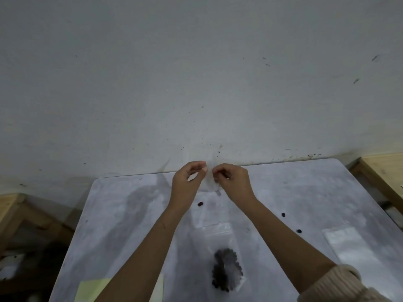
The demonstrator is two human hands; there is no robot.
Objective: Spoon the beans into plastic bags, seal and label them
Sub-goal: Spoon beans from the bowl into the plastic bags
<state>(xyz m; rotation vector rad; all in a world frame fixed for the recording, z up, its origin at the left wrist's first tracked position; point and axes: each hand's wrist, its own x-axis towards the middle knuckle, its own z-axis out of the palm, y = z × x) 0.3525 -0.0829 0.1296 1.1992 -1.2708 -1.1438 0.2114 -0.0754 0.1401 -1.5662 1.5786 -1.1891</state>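
Bag (209, 185) (clear, hard to make out) hangs above the table's (120, 214) far edge, pinched by the left hand (185, 178) and right hand (234, 180); a filled bag (226, 269) lies nearer, loose beans (200, 204) around it.

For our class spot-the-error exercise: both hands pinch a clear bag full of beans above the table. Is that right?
Wrong in one respect: the head view shows that the clear bag pinched by the left hand and right hand above the table is empty. The beans are in another bag lying on the table.
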